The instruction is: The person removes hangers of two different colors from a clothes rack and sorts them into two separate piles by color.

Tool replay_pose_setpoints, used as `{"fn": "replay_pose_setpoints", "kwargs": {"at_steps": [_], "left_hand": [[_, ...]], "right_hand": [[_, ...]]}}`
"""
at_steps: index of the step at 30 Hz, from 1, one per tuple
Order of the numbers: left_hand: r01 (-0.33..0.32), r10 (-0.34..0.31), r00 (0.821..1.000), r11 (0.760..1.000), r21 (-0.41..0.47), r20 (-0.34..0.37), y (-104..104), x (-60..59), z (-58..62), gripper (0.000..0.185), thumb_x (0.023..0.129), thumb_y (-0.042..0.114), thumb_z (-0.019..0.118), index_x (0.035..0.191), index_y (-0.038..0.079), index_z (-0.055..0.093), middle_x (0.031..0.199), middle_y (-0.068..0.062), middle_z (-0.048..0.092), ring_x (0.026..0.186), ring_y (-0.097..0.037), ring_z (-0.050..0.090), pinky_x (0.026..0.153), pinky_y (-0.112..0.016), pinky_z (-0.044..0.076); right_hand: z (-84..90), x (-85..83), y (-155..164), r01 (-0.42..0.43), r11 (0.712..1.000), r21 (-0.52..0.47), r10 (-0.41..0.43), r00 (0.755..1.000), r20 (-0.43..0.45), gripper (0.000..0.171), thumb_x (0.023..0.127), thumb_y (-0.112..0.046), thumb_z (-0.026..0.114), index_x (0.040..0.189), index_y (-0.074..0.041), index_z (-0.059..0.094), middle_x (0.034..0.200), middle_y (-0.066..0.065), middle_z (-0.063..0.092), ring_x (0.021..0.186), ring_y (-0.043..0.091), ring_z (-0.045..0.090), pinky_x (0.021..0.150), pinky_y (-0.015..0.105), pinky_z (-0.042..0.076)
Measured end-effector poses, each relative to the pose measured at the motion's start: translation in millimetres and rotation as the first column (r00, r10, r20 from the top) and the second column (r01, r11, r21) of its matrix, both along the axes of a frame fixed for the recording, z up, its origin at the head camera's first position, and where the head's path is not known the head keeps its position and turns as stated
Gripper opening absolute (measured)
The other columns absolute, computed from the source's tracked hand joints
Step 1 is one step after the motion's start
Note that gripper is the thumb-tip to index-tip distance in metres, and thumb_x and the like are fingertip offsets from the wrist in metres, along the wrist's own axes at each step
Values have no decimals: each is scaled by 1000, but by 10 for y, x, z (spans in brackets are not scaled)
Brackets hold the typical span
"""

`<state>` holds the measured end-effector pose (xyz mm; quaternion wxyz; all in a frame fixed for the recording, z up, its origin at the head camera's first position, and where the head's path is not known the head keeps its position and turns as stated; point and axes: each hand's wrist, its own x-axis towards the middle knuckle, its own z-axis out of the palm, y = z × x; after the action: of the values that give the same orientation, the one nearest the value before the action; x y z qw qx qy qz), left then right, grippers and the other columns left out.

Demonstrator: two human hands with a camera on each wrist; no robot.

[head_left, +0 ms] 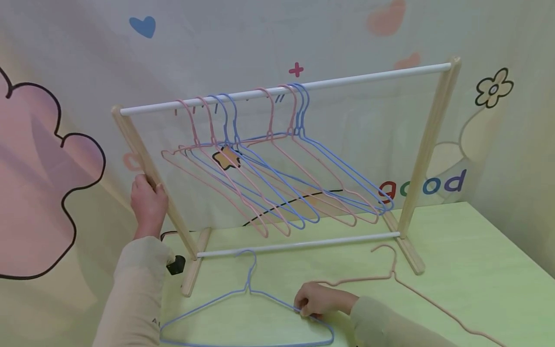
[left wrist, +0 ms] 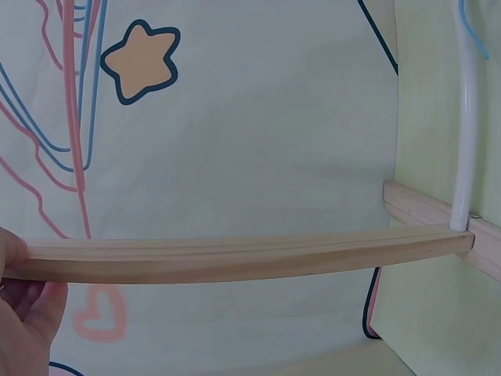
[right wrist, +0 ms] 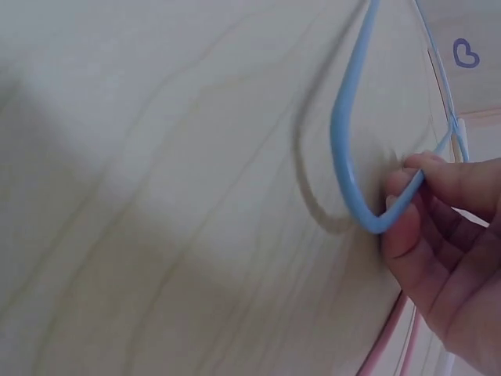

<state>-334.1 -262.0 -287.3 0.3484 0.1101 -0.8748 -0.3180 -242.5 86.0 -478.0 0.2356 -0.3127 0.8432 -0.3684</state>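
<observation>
The right hand pinches the right shoulder of a blue wire hanger lying on the near table, while the left hand grips the rack's left wooden post. The pickup seems underway; hanging it likely calls for lifting its hook over the white top rail.

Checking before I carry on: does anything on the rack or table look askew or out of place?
Two hangers lie off the rack: a blue hanger pinched by the right hand and a pink hanger flat on the table. The left hand grips the rack's post.

Head view high, facing rack; wrist views close; rack shared.
</observation>
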Motion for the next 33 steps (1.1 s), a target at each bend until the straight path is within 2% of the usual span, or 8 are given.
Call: {"fn": "replay_pose_setpoints", "kwargs": {"at_steps": [8, 12, 17, 23, 27, 33], "left_hand": [[-2, 2, 1000, 1000, -6, -27, 12, -22, 12, 23, 88, 12, 45, 102, -6, 39, 99, -25, 46, 95, -42, 44, 83, -50, 34], [-5, 5, 999, 1000, -3, -33, 10, -32, 10, 23, 88, 12, 45, 103, -6, 40, 99, -25, 46, 95, -41, 45, 83, -50, 34], [0, 0, 1000, 1000, 3, -24, 17, -29, 16, 24, 89, 13, 44, 104, -6, 41, 100, -25, 47, 95, -41, 45, 83, -49, 35], [7, -7, 1000, 1000, 18, 7, 10, -24, 12, 26, 90, 13, 42, 106, -6, 40, 102, -24, 46, 95, -39, 44, 83, -49, 35], [0, 0, 1000, 1000, 21, 12, -6, -31, -3, 24, 90, 13, 43, 104, -6, 40, 100, -23, 45, 93, -38, 43, 81, -48, 34], [-5, 5, 1000, 1000, 25, 16, -15, -27, -9, 23, 89, 13, 43, 103, -6, 41, 98, -22, 45, 93, -38, 43, 81, -48, 34]], "right_hand": [[0, -14, -13, 3, 999, 45, 1, 996, -91, 9, 73, 4, 61, 67, -3, 59, 52, -8, 43, 39, 1, 37, 43, 12, 34], [-14, -16, -9, 17, 999, 33, -13, 992, -122, 7, 72, 3, 63, 69, -3, 60, 53, -10, 43, 41, 0, 37, 45, 13, 35], [-69, -9, -6, 50, 999, -15, -51, 991, -121, 8, 70, 3, 63, 69, -3, 59, 54, -7, 49, 39, 0, 39, 39, 13, 35], [-86, 5, 0, 34, 999, 23, -29, 975, -219, 9, 70, -5, 67, 68, -9, 59, 57, -8, 53, 49, -4, 41, 48, 13, 38], [-3, 38, 19, 10, 998, 63, 7, 963, -270, 6, 71, -6, 66, 71, -10, 61, 59, -10, 52, 54, -5, 40, 53, 13, 38], [283, 77, 87, -11, 997, 80, 32, 964, -263, 7, 75, -6, 60, 81, -9, 63, 63, -9, 51, 56, -2, 41, 54, 16, 38]]}}
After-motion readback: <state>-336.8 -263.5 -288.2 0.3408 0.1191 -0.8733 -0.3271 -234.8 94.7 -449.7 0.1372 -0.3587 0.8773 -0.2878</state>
